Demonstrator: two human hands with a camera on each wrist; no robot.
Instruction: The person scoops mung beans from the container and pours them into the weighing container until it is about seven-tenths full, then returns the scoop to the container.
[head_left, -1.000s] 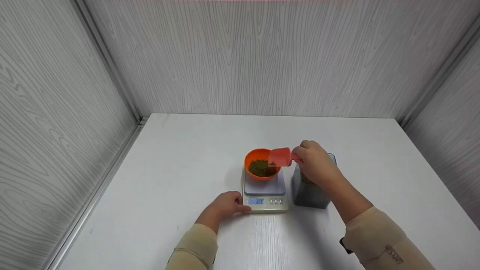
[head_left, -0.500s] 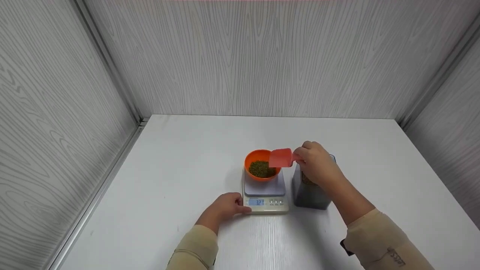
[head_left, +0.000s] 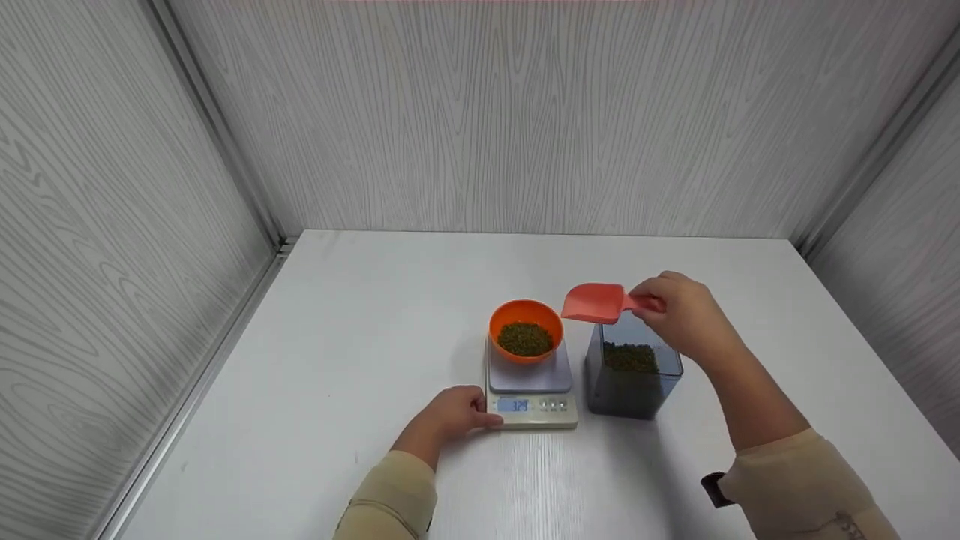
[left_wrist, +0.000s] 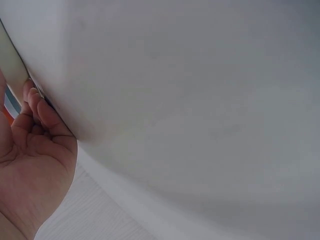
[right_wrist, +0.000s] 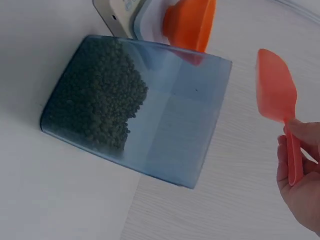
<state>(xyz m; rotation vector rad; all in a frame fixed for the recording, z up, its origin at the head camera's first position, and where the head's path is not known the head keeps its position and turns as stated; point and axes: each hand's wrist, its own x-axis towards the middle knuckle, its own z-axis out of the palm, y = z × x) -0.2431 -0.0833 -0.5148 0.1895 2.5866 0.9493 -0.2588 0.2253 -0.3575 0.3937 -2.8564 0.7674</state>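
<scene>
My right hand [head_left: 686,315] pinches the handle of a red plastic scoop [head_left: 594,303], raised over the back of a clear bluish container [head_left: 626,394]. No pellets show on the scoop. Dark green-brown pellets [right_wrist: 100,95] fill the container's lower part. An orange bowl [head_left: 526,306], holding similar pellets [head_left: 525,340], stands on the plate of a white kitchen scale [head_left: 532,416]. Its lit display seems to read 329, though the digits are small. At the scale's front left corner, my left hand [head_left: 455,411] holds on, thumb along the front edge and fingers curled against the side [left_wrist: 42,112].
Everything stands on a white table [head_left: 360,315]. The container is close to the scale's right side. A grey wood-grain panel [head_left: 480,120] rises behind the table, with similar panels at left and right.
My right hand has drawn the scoop from over the bowl to the right and tilted it back, uncovering the container's mouth. The display digits have changed. My left hand stays in place.
</scene>
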